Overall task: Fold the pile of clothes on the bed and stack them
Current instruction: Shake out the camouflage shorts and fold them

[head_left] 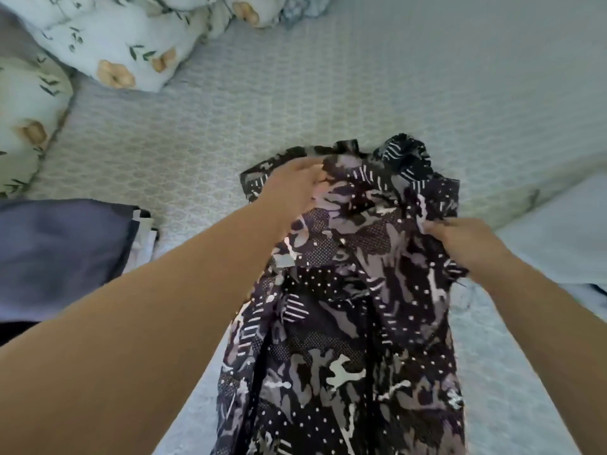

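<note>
Patterned garment (348,290), dark with grey camouflage shapes, white dots and stripes, stretched lengthwise over the pale quilted bed (295,93), far end bunched. Left hand (292,188) laid on its far left part, fingers mostly straight; right hand (466,244) pinching a gathered fold at its right edge. Left of the garment, folded blue clothes (62,254) stacked on the bed; beyond those, floral pillows (108,44).

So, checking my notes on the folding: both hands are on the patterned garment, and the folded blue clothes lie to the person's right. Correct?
Not quite. The head view shows the folded blue clothes to the person's left. The left hand and right hand are both on the patterned garment.
</note>
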